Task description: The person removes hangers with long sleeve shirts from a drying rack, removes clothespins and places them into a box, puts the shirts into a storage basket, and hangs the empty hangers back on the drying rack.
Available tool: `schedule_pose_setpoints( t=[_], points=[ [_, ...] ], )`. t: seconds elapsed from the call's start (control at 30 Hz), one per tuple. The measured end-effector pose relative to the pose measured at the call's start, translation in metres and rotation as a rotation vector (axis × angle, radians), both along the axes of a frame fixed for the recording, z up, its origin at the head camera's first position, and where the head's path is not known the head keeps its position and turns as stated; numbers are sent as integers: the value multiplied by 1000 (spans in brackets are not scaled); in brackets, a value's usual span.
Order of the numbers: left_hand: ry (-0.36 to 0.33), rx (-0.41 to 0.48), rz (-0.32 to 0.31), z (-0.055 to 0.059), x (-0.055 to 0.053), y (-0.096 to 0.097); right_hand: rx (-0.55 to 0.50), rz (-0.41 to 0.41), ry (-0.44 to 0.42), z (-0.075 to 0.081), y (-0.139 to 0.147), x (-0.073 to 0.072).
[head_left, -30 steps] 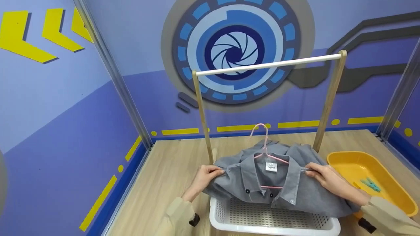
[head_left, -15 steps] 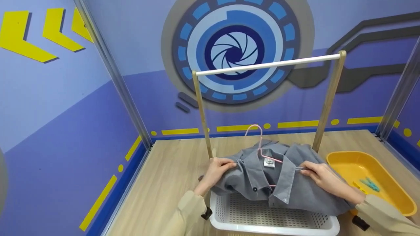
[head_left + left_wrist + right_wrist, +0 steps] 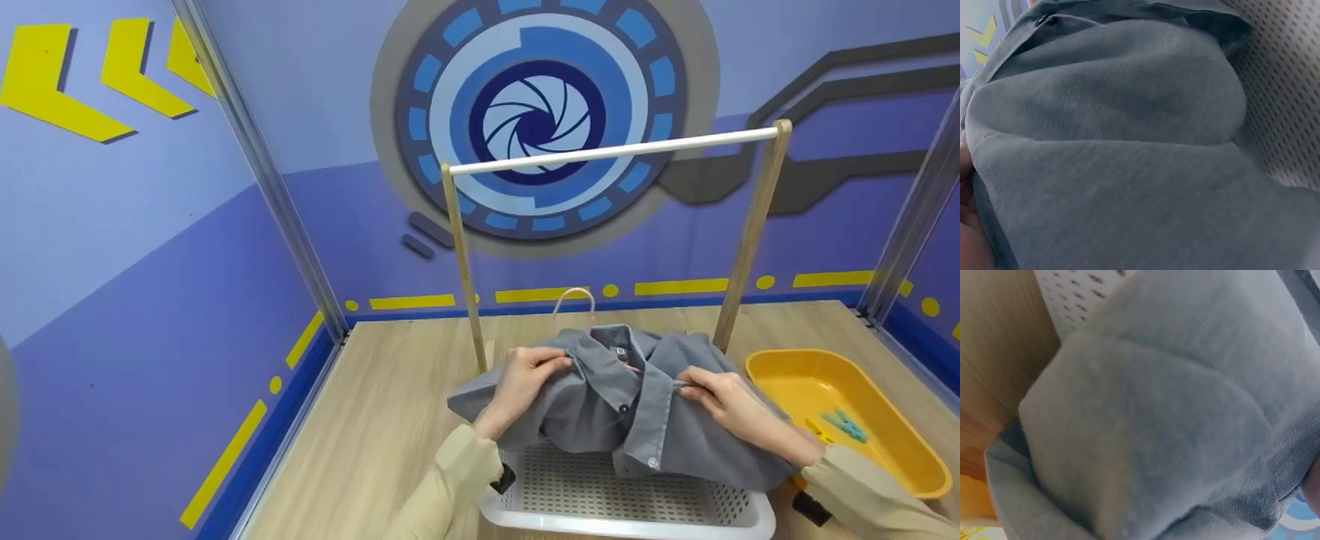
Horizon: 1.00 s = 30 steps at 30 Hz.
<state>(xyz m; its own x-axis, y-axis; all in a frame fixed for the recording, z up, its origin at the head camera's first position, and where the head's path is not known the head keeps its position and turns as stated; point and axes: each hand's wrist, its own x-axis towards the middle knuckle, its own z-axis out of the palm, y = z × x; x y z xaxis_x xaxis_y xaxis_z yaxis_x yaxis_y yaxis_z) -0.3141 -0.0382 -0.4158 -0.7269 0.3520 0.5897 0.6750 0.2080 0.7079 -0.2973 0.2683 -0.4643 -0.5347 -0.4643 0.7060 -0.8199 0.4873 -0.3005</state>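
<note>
A grey buttoned shirt (image 3: 577, 412) lies bunched over the white basket, its collar facing up. My left hand (image 3: 525, 382) pinches the cloth at the shoulder left of the collar. On the other side, my right hand (image 3: 724, 401) pinches the shoulder seam. The hook of a pink clothes hanger (image 3: 576, 291) sticks up behind the collar, while most of its body is hidden inside the shirt. Grey cloth fills much of both wrist views, with fingers (image 3: 967, 191) at the left edge of the left wrist view.
Beneath the shirt stands a white perforated basket (image 3: 630, 523). Behind it rises a wooden rack with a white rail (image 3: 615, 151). At the right sits a yellow tray (image 3: 802, 360) holding teal clothespins (image 3: 845, 424) and a yellow one. Patterned walls enclose the wooden table (image 3: 375, 405).
My left hand has moved right and up with its side of the shirt, narrowing the collar opening and covering more of the hanger. The hook has shifted slightly left; my right hand has moved slightly left.
</note>
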Motion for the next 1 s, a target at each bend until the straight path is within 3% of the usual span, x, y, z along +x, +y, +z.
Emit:
schedule_pose_setpoints(
  t=[0.13,0.23,0.37,0.7,1.0],
  points=[
    [60,-20,5,14,15,4,-11,15,14,1,-3,0],
    [23,-9,-10,14,18,3,-13,13,15,1,-3,0],
    [5,5,-45,10,18,0,-3,6,22,2,-2,-1],
    [116,-25,-102,9,16,-5,-2,10,10,5,-1,0],
    [278,-21,-2,5,15,-1,-3,37,15,7,-5,0]
  ],
)
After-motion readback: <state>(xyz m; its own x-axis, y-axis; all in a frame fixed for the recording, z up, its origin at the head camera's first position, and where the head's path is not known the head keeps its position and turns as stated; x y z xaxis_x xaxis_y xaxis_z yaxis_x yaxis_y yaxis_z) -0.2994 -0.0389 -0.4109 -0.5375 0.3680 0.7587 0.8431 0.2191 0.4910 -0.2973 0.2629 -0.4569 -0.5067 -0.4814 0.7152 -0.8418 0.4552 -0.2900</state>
